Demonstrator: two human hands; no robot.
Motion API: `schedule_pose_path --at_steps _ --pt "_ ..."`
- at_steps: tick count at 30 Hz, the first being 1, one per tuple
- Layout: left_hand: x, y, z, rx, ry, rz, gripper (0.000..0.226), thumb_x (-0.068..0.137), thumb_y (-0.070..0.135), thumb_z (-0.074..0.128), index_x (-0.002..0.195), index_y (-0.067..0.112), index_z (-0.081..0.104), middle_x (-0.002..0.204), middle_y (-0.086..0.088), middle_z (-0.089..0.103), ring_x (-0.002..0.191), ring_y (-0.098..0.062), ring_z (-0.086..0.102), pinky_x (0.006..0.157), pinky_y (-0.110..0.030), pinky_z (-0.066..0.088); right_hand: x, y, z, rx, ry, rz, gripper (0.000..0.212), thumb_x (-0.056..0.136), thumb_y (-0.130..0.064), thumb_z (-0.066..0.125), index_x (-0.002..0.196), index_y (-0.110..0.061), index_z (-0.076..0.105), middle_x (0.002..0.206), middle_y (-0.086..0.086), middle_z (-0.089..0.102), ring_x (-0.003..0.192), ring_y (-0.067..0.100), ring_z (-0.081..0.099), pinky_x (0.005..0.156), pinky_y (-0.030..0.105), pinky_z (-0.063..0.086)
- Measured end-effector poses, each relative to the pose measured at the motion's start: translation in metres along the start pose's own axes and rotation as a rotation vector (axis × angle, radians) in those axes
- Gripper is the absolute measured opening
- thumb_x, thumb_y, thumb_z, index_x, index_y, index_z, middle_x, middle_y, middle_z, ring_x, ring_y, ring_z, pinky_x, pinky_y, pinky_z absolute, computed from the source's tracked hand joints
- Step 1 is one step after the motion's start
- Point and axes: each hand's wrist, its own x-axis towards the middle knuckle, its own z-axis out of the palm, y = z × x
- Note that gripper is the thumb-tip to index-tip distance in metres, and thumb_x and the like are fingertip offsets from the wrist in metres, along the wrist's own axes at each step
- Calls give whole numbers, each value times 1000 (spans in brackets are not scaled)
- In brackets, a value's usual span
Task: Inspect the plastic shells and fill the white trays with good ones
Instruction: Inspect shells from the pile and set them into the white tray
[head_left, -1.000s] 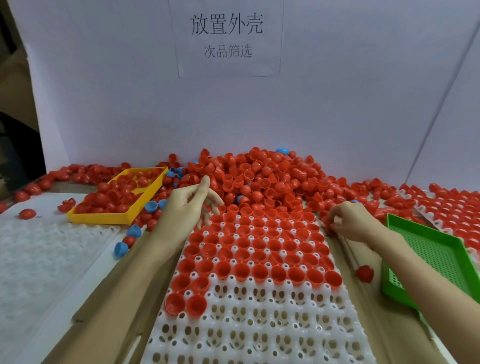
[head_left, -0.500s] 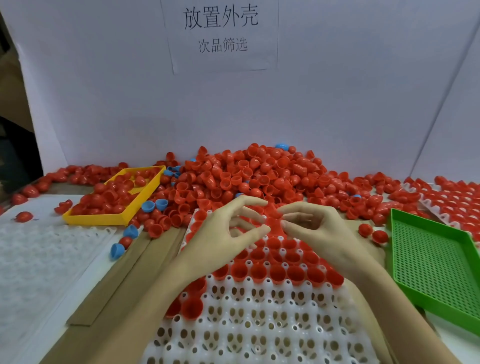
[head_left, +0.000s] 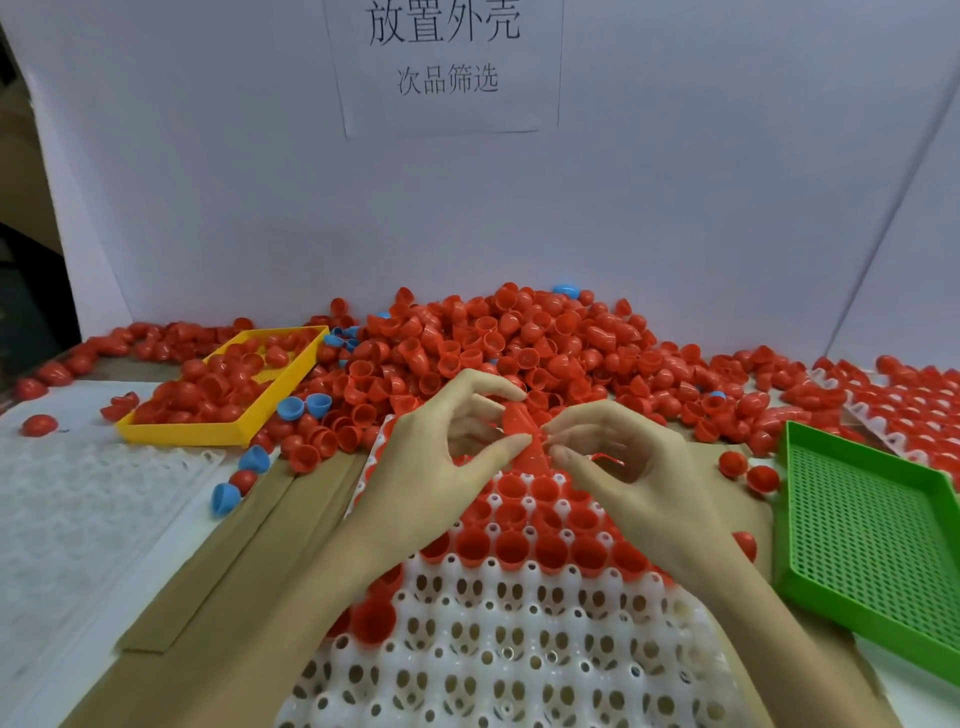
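red shell (head_left: 521, 427) pinched between left hand (head_left: 436, 467) and right hand (head_left: 618, 467), above white tray's (head_left: 519, 649) far filled rows | shell pile (head_left: 519, 343) behind tray | yellow tray (head_left: 228, 387) left of it, green tray (head_left: 872, 525) right

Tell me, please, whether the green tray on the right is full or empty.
Empty, in the part that shows: the green tray shows only bare mesh floor, with no shells inside. Its right end runs out of view.

Bright, even overhead light; soft faint shadows; wide-angle bending at edges; slight softness throughout, no glare.
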Motion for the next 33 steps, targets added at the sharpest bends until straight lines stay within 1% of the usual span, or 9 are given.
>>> schedule_pose_path --at_steps 3,8,11,14,16,25,29,31,33 --pt "2 -2 -6 -92 -79 -91 30 93 18 77 119 29 70 105 9 76 96 -11 76 86 -20 57 -2 -1 5 -6 -17 -52 28 89 -10 78 111 -25 71 87 0 73 84 19 73 77 33 62" --pt "4 -3 -22 -67 -282 -142 30 98 22 72 125 34 69 112 2 75 98 -15 76 88 -24 59 -4 1 12 -127 -65 -82 16 89 -12 76 100 -23 75 83 -4 74 78 15 73 71 28 61" --pt "10 -10 -32 -78 -119 -174 26 107 24 55 133 26 62 117 0 72 97 -16 75 78 -30 63 -2 -7 19 -54 -223 19 10 92 -12 74 100 -18 76 84 1 77 71 14 73 69 23 59" --pt "16 -20 -41 -26 183 -254 21 111 23 45 119 19 65 108 -8 71 81 -20 75 64 -30 62 -5 -18 35 -161 -462 80 5 95 -23 73 99 -23 76 87 -5 77 72 10 72 66 21 58" --pt "18 -27 -46 -8 262 -281 23 111 23 44 111 18 66 100 -7 71 73 -19 73 60 -29 60 -11 -24 51 -288 -546 78 5 96 -26 72 98 -27 76 81 -11 75 67 3 69 60 14 54" --pt "19 -31 -50 49 253 -249 26 110 25 47 102 15 69 92 0 71 71 -19 71 61 -38 62 -12 -34 87 -579 -694 98 12 93 -20 73 101 -11 71 73 -8 62 57 4 59 52 22 53" --pt "20 -34 -56 35 272 -264 28 110 27 46 102 15 70 96 -3 72 73 -20 73 57 -27 58 -5 -40 73 -402 -763 124 23 97 -49 63 95 -28 72 64 -11 60 45 3 50 43 15 37" --pt "20 -34 -57 -12 285 -291 30 111 27 46 102 14 71 95 -5 73 71 -18 73 54 -24 56 3 -38 57 -284 -706 189 37 94 -68 47 86 -40 70 59 -6 59 45 6 45 43 17 34" --pt "21 -34 -58 -53 296 -311 31 111 27 46 101 13 72 93 -6 74 68 -16 72 52 -22 55 19 -25 34 -216 -526 244 49 98 -64 41 89 -30 75 61 -3 64 48 8 53 47 16 42"
